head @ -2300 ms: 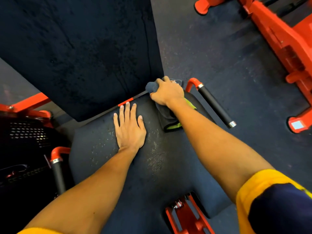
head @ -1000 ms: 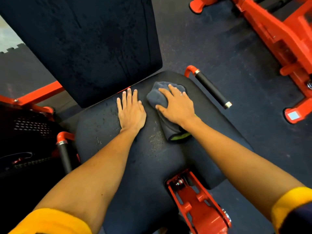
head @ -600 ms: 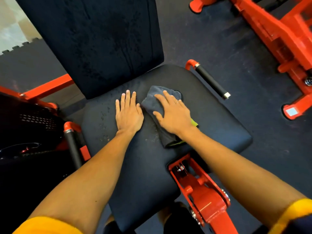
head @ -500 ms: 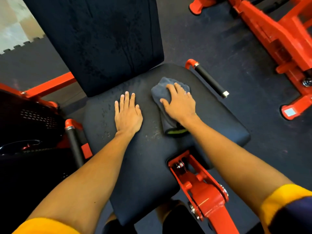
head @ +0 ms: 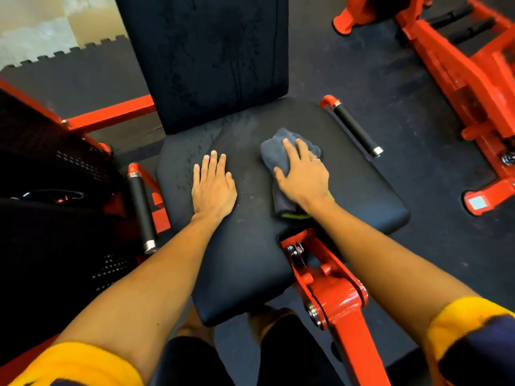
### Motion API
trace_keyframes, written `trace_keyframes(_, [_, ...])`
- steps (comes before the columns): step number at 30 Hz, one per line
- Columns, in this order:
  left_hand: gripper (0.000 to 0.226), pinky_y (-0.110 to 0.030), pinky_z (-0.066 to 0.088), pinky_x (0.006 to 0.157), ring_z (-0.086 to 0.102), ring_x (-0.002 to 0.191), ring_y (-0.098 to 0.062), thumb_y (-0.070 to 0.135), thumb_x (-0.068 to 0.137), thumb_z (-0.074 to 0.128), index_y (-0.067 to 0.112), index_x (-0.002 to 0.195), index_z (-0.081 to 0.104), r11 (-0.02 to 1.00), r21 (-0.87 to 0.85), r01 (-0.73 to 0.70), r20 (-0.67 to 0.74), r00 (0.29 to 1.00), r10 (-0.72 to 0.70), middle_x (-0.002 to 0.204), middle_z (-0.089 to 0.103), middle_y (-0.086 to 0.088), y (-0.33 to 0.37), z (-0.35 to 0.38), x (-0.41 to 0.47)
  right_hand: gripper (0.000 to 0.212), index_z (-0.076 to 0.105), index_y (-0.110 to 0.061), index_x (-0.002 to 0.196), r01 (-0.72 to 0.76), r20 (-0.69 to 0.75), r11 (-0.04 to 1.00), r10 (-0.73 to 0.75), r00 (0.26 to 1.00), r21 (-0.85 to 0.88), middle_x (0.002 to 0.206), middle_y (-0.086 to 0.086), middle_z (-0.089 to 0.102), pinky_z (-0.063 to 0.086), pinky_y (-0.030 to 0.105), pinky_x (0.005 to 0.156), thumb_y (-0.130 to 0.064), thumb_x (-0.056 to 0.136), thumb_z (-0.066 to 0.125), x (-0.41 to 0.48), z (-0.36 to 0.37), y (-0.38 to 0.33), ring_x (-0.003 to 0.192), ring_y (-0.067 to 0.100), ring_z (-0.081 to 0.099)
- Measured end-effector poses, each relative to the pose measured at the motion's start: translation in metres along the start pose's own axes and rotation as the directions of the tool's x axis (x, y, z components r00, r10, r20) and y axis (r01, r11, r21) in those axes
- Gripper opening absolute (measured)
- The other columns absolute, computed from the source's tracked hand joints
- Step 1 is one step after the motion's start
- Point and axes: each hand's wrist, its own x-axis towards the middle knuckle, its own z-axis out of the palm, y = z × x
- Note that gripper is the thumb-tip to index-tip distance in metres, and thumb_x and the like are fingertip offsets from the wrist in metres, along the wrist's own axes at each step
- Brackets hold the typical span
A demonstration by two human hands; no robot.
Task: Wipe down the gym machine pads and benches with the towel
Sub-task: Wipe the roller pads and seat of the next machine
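Towel position: I see the folded grey towel (head: 289,151) lying on the right half of the seat pad (head: 367,199), pinned under my right hand (head: 302,176); its far end shows beyond the fingertips, and its lime-trimmed near end shows at the wrist
Towel axis: the long axis runs front to back across the seat, roughly in line with my right forearm; the far end points toward the backrest pad (head: 211,51)
Right hand: flat on the towel with fingers straight and spread, pressing down rather than gripping
Left hand: my left hand (head: 213,188) is flat on bare seat with fingers straight and together, holding nothing; it sits beside the towel with a strip of pad between them
Key relation: a pale speckled patch (head: 192,160) marks the seat's rear left, on the far side of the left hand from the towel; I judge the next pass goes leftward, broadside to the towel's length, and the left hand blocks that path
Nearer hand: the left is closer to the specks, but only the right has the cloth
Edge to mind: the right grip handle (head: 355,126) lies just off the seat's right edge
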Motion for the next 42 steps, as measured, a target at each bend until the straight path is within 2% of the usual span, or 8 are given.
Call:
trace_keyframes(2, [0.055, -0.041, 0.002, 0.129, 0.007, 0.158, -0.02, 0.03, 0.109, 0.029, 0.016, 0.162, 0.023, 1.0, -0.007, 0.009, -0.014, 1.0, -0.009, 0.171, 0.014, -0.004, -0.003, 0.0, -0.009, 0.069, 0.032, -0.028, 0.159, -0.103, 0.008, 0.994, 0.102, 0.995, 0.03, 0.166, 0.013, 0.029, 0.043, 0.054, 0.108, -0.047, 0.097, 0.056, 0.008, 0.002, -0.014, 0.134, 0.048, 0.047])
trace_keyframes(4, [0.055, -0.041, 0.003, 0.129, 0.01, 0.158, -0.02, 0.028, 0.108, 0.031, 0.015, 0.161, 0.026, 0.999, -0.025, 0.022, -0.036, 0.999, -0.023, 0.17, 0.017, -0.005, -0.006, -0.001, -0.015, 0.068, 0.036, -0.029, 0.156, -0.113, -0.005, 0.993, 0.113, 0.994, 0.019, 0.166, 0.016, 0.027, 0.04, 0.055, 0.109, -0.049, 0.095, 0.056, -0.002, 0.011, -0.041, 0.134, 0.051, 0.045])
trace_keyframes(8, [0.054, -0.04, 0.001, 0.128, 0.008, 0.158, -0.02, 0.026, 0.108, 0.032, 0.012, 0.161, 0.025, 0.996, -0.068, 0.05, -0.036, 0.998, -0.052, 0.17, 0.016, -0.006, -0.007, -0.003, -0.021, 0.073, 0.03, -0.034, 0.162, 0.016, 0.023, 0.998, -0.017, 1.0, 0.053, 0.17, 0.017, 0.018, 0.033, 0.058, 0.117, -0.054, 0.096, 0.054, -0.049, 0.022, -0.075, 0.144, 0.052, 0.034])
trace_keyframes(13, [0.055, -0.041, 0.001, 0.129, 0.009, 0.158, -0.021, 0.026, 0.108, 0.035, 0.011, 0.16, 0.027, 0.997, -0.065, 0.05, -0.048, 0.997, -0.054, 0.169, 0.018, -0.007, -0.007, -0.001, -0.021, 0.074, 0.021, -0.037, 0.164, 0.159, 0.015, 0.987, -0.159, 0.987, 0.001, 0.172, 0.01, 0.017, 0.035, 0.057, 0.117, -0.056, 0.098, 0.05, -0.079, 0.023, -0.056, 0.146, 0.048, 0.035])
trace_keyframes(22, [0.059, -0.042, 0.002, 0.129, 0.009, 0.158, -0.019, 0.028, 0.103, 0.04, 0.014, 0.159, 0.029, 0.996, -0.052, 0.079, -0.053, 0.995, -0.081, 0.17, 0.017, -0.005, -0.007, 0.001, -0.006, 0.067, 0.008, -0.038, 0.165, 0.041, 0.194, 0.999, -0.045, 0.98, 0.024, 0.174, 0.006, -0.002, 0.014, 0.059, 0.125, -0.053, 0.106, 0.037, 0.054, 0.028, -0.098, 0.156, 0.044, 0.009])
trace_keyframes(25, [0.061, -0.041, 0.001, 0.129, 0.007, 0.158, -0.019, 0.028, 0.102, 0.041, 0.016, 0.16, 0.027, 0.991, -0.084, 0.102, -0.04, 0.994, -0.106, 0.17, 0.015, -0.004, -0.012, -0.004, 0.01, 0.069, 0.01, -0.036, 0.165, 0.026, 0.201, 0.999, -0.033, 0.979, 0.038, 0.174, 0.006, -0.001, 0.014, 0.058, 0.125, -0.053, 0.106, 0.04, 0.064, 0.031, -0.101, 0.157, 0.043, 0.01])
trace_keyframes(31, [0.061, -0.042, 0.001, 0.128, 0.005, 0.158, -0.02, 0.028, 0.104, 0.039, 0.015, 0.162, 0.023, 0.988, -0.09, 0.128, 0.015, 0.992, -0.127, 0.171, 0.013, -0.005, -0.028, -0.016, 0.058, 0.074, 0.021, -0.032, 0.164, 0.095, 0.059, 0.996, -0.094, 0.994, -0.003, 0.172, 0.01, 0.014, 0.031, 0.059, 0.119, -0.052, 0.098, 0.046, -0.008, 0.038, -0.076, 0.15, 0.047, 0.029])
trace_keyframes(42, [0.063, -0.046, 0.005, 0.128, 0.01, 0.157, -0.021, 0.036, 0.101, 0.033, 0.018, 0.161, 0.026, 0.994, 0.012, 0.108, -0.028, 0.994, -0.108, 0.17, 0.018, -0.005, -0.041, -0.002, 0.087, 0.074, 0.02, -0.041, 0.163, 0.002, 0.195, 0.998, -0.015, 0.981, 0.064, 0.174, 0.003, 0.002, 0.01, 0.059, 0.125, -0.058, 0.096, 0.046, 0.099, 0.035, -0.106, 0.157, 0.042, 0.006])
